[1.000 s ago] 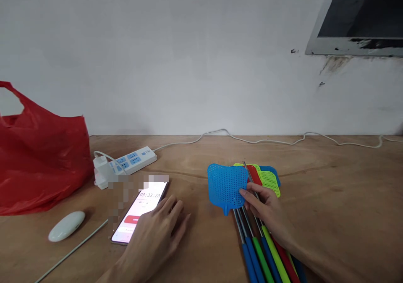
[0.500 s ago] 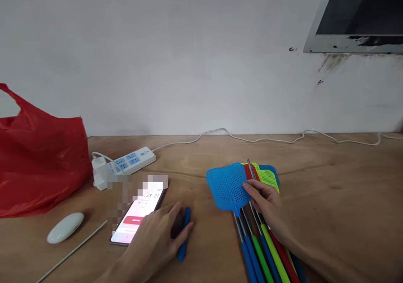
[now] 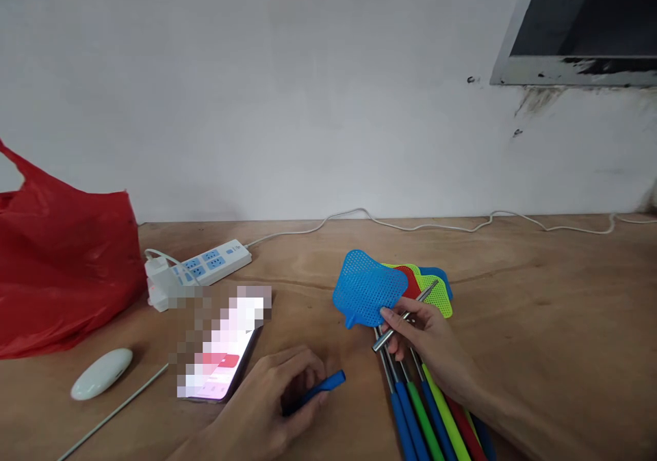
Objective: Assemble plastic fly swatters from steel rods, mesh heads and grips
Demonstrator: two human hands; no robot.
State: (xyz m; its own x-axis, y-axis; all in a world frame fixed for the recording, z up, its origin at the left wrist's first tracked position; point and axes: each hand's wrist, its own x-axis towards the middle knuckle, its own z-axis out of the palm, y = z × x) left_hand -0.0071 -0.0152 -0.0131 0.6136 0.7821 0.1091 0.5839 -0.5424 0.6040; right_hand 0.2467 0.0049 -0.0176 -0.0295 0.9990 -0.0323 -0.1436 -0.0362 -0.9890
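Observation:
My right hand [image 3: 431,341] pinches a short metal rod [image 3: 405,316] and also grips the blue mesh fly swatter head [image 3: 367,286], lifted and tilted left over a pile of fly swatters [image 3: 426,406] with blue, green, yellow and red handles. Red, yellow-green and blue swatter heads [image 3: 434,286] lie fanned behind it. My left hand [image 3: 272,406] is curled around a blue handle piece [image 3: 323,387] that pokes out to the right, just beside a phone [image 3: 220,362] with a lit screen.
A red plastic bag [image 3: 61,269] stands at the left on the wooden table [image 3: 538,297]. A white power strip [image 3: 200,262] with a plug and cable lies behind the phone. A white oval object [image 3: 101,373] and a thin grey rod [image 3: 116,410] lie at the near left.
My right hand has lifted and turned the blue swatter head leftwards, and the metal rod now lies slanted across its fingers. My left hand has closed on the blue handle piece and raised it.

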